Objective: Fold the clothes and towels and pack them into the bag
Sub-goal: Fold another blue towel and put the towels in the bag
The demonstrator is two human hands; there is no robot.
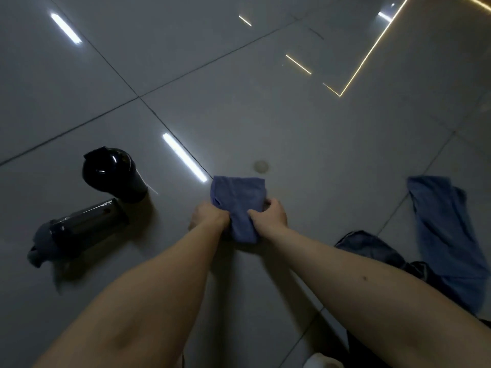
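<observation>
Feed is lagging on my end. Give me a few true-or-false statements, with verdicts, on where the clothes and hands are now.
1. The left hand and right hand both grip the blue towel. True.
2. The jeans are neatly folded. False: they lie rumpled and unfolded on the floor, right of the towel.
3. A black bottle lies on its side left of the towel. True.
4. The towel is spread out flat. False: it is gathered into a small bundle between the hands.
</observation>
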